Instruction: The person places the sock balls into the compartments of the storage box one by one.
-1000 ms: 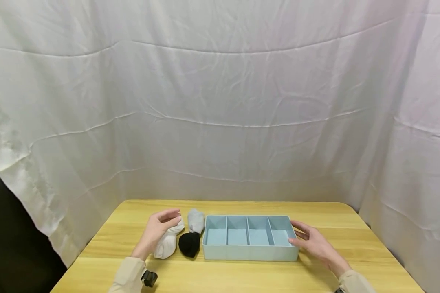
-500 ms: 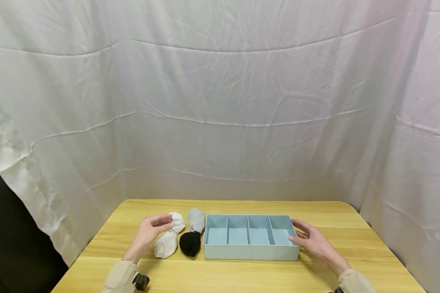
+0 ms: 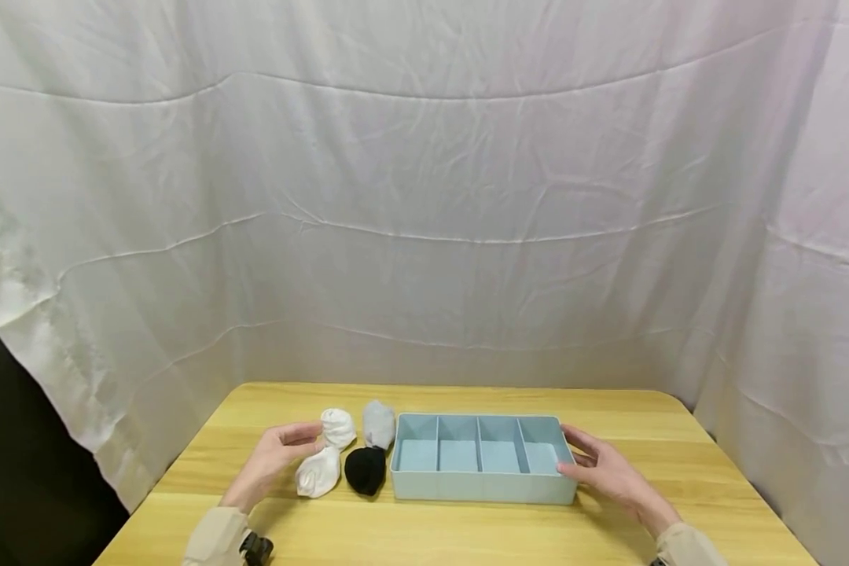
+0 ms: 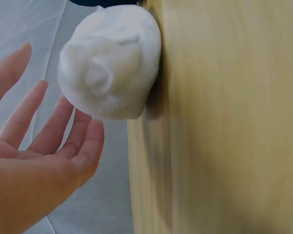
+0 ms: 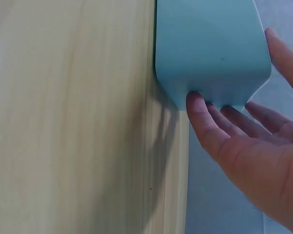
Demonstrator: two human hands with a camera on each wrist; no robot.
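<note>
My left hand (image 3: 272,460) is held with loose, spread fingers just left of two balled-up white socks, one nearer (image 3: 318,473) and one farther (image 3: 338,428). In the left wrist view a white sock bundle (image 4: 107,66) sits right beyond the fingertips, and the palm holds nothing. To their right lie a balled grey sock (image 3: 378,424) and a balled black sock (image 3: 365,473). A light blue divided storage box (image 3: 484,488) stands beside them, its several compartments bare. My right hand (image 3: 611,475) holds its right end, thumb over the rim and fingers against the end wall (image 5: 212,53).
The wooden table (image 3: 424,531) has rounded far corners. Pale grey curtains (image 3: 424,196) hang behind it and along both sides. A black area (image 3: 21,456) shows at the lower left. A dark wrist device (image 3: 256,548) sits on the left sleeve.
My left hand has moved left and slightly down, off the white socks, which now show fully. The right hand and the box have stayed in place.
</note>
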